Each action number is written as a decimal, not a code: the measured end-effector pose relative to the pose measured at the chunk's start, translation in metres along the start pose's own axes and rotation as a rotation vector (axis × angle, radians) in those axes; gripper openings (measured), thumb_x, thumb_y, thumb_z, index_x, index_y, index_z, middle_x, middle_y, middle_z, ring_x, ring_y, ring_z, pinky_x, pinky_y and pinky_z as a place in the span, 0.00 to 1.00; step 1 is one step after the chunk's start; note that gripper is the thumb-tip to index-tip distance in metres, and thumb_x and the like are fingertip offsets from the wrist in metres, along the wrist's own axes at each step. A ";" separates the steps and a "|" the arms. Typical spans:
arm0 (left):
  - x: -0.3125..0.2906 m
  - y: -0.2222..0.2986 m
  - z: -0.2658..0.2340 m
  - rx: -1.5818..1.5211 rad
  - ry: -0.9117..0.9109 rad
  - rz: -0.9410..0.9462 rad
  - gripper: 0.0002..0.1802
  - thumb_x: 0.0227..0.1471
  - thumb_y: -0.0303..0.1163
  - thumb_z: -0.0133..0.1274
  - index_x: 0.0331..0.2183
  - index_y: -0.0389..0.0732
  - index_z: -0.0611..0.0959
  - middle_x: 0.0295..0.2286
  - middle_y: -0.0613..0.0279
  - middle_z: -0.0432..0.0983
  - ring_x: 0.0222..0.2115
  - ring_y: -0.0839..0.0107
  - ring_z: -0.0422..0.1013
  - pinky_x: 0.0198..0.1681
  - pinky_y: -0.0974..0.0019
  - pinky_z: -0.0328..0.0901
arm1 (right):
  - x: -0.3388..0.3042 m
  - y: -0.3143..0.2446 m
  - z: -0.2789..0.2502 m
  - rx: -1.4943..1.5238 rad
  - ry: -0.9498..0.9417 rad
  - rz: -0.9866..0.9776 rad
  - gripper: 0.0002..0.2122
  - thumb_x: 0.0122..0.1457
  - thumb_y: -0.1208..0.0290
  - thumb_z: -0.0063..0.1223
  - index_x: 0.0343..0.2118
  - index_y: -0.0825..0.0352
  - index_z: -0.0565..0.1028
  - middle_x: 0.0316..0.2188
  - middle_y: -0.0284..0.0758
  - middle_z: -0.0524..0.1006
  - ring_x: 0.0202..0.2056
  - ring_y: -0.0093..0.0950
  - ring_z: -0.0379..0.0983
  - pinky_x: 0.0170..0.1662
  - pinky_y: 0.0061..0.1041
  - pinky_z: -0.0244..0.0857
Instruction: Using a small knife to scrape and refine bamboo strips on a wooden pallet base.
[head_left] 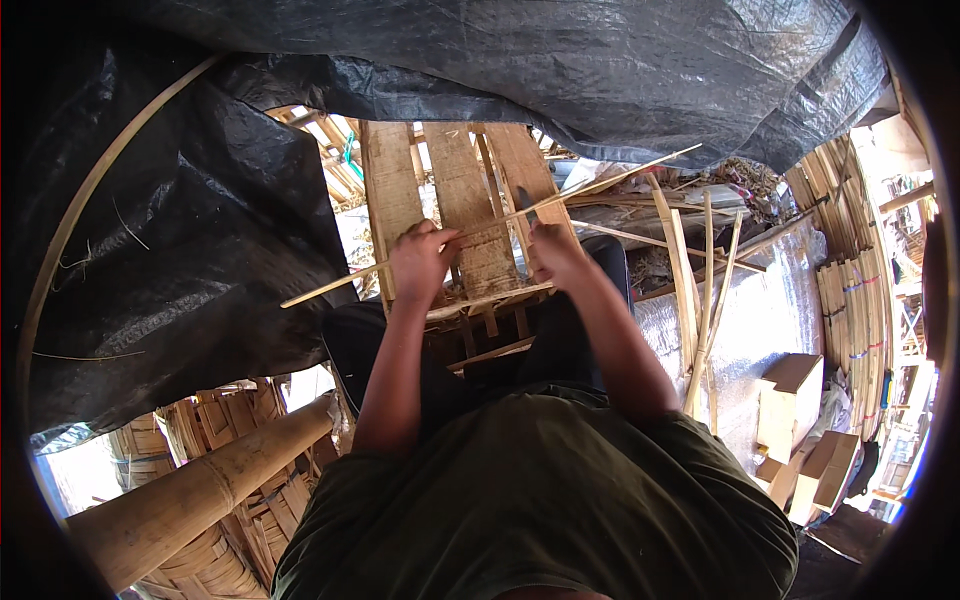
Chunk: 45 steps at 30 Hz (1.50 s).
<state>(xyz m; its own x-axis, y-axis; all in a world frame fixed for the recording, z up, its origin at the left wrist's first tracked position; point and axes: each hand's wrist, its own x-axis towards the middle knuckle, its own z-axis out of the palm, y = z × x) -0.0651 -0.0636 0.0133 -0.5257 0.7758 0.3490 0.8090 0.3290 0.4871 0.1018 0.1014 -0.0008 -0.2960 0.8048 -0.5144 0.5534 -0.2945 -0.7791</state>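
Dark green shirt is being worn at lower centre of the frame. At upper centre, one thin wooden strip is being gripped by the curled fingers of the left hand; one knife is being held against it in the right hand, fingers wrapped tight. Should the blade be forced too hard, the left fingers could be getting nicked. Underneath, three planks are being spanned.
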 end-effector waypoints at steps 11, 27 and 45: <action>0.002 0.008 0.003 -0.007 0.012 0.022 0.11 0.44 0.41 0.67 0.30 0.47 0.89 0.22 0.61 0.72 0.26 0.61 0.74 0.30 0.59 0.68 | -0.025 -0.021 -0.011 0.162 -0.222 0.123 0.13 0.72 0.57 0.34 0.30 0.56 0.63 0.16 0.23 0.56 0.12 0.16 0.45 0.14 0.22 0.39; 0.003 0.012 -0.001 0.026 -0.047 -0.006 0.08 0.45 0.40 0.65 0.30 0.51 0.89 0.23 0.62 0.71 0.27 0.61 0.74 0.31 0.59 0.68 | -0.003 0.004 -0.022 0.833 -0.625 0.319 0.17 0.72 0.52 0.33 0.26 0.54 0.64 0.15 0.18 0.50 0.13 0.14 0.40 0.14 0.18 0.34; 0.004 0.016 -0.002 0.043 -0.050 -0.025 0.11 0.45 0.43 0.66 0.30 0.49 0.89 0.22 0.63 0.74 0.26 0.62 0.75 0.31 0.59 0.68 | -0.010 -0.006 -0.008 1.748 -0.880 0.536 0.12 0.71 0.66 0.33 0.27 0.57 0.64 0.16 0.20 0.53 0.13 0.14 0.46 0.12 0.16 0.37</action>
<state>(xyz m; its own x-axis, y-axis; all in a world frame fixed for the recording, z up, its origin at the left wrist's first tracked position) -0.0552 -0.0563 0.0241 -0.5333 0.7923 0.2963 0.8067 0.3709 0.4601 0.1078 0.0989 0.0117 -0.9113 0.2246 -0.3452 -0.3378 -0.8870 0.3147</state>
